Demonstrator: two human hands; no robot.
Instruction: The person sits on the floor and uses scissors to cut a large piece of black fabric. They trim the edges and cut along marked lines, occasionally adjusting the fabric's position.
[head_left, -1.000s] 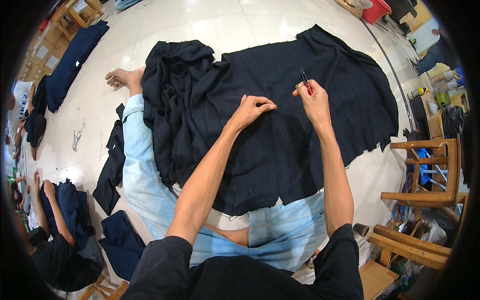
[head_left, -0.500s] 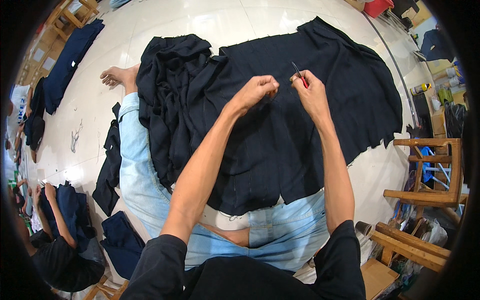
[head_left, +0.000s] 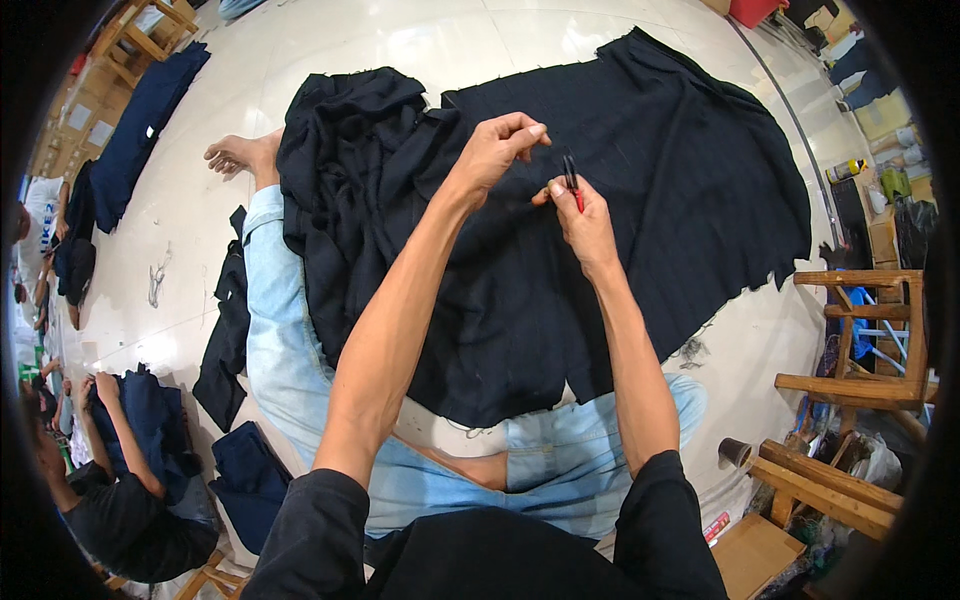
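Observation:
A large dark navy garment (head_left: 650,160) lies spread over my lap and the white floor, bunched into folds at its left side. My right hand (head_left: 580,215) holds a small pair of thread snips with red handles (head_left: 572,182), blades pointing up. Just left of it, my left hand (head_left: 498,148) is raised above the cloth with thumb and fingers pinched together; whether a thread is between them is too small to tell. My legs in light blue jeans (head_left: 285,350) stretch out under the garment, bare foot at upper left.
Wooden chairs (head_left: 860,330) and a cardboard box (head_left: 755,555) stand at the right. Another person (head_left: 110,500) sits at lower left handling dark cloth. More navy pieces (head_left: 150,130) lie on the floor at left, with loose scraps (head_left: 225,340) beside my leg.
My left hand has lifted off the cloth and come up next to the right hand, fingers pinched. The right hand with the snips stays about where it was.

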